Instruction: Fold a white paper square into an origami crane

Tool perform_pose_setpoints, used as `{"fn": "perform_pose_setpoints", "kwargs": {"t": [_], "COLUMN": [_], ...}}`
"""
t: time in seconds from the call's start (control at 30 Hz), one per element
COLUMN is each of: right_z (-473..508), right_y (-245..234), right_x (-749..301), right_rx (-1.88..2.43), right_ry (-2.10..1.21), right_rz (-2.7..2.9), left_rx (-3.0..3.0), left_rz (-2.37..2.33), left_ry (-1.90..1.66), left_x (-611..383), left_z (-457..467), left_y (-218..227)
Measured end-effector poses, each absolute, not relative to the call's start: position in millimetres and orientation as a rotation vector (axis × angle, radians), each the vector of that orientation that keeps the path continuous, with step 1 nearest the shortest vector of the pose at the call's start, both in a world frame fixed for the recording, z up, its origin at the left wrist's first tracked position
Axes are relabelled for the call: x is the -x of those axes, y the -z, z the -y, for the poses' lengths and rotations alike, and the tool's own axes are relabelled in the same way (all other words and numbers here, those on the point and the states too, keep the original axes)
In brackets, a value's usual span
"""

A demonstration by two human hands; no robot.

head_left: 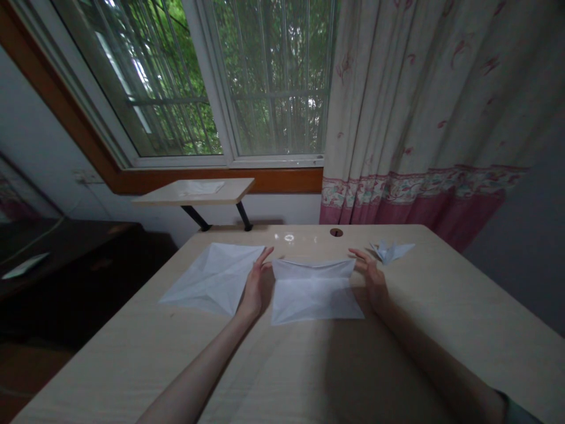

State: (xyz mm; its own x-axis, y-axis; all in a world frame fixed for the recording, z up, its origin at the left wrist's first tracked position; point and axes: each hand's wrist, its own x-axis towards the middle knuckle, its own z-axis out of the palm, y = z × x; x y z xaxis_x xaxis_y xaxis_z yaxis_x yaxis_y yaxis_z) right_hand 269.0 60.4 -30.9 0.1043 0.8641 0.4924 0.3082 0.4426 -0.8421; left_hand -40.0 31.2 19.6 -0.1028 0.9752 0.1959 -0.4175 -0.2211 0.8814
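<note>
A creased white sheet of paper [315,300] lies on the table between my hands, its far edge folded up into a raised strip. My left hand [256,288] holds the strip's left corner, index finger stretched away from me. At the right corner my right hand [374,282] grips the same strip, its index finger also extended. The undersides of both grips are hidden. A second creased white sheet [212,280] lies flat to the left, partly behind my left hand. Just beyond my right hand sits a folded paper crane [388,252].
The pale wooden table [265,377] has a round cable hole [336,232] near its far edge. A raised shelf [238,191] at the back left carries some white paper [200,187]. A curtain [397,118] hangs behind, and a dark desk [88,247] stands at left.
</note>
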Motion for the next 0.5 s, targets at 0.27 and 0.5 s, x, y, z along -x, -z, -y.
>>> {"fn": "perform_pose_setpoints", "kwargs": {"t": [0.27,0.5], "right_z": [-55,-55], "right_y": [22,20], "right_x": [-266,-269], "right_rx": [1.123,1.168], "right_ry": [-0.62,-0.536], "right_rz": [1.494,1.695], "left_rx": [-1.002,-1.276], "left_rz": [-0.675,-0.803], "left_ry": [-1.49,-1.33], "left_x": [41,46], "left_z": [-36,-34], "left_y": [-12,-6]}}
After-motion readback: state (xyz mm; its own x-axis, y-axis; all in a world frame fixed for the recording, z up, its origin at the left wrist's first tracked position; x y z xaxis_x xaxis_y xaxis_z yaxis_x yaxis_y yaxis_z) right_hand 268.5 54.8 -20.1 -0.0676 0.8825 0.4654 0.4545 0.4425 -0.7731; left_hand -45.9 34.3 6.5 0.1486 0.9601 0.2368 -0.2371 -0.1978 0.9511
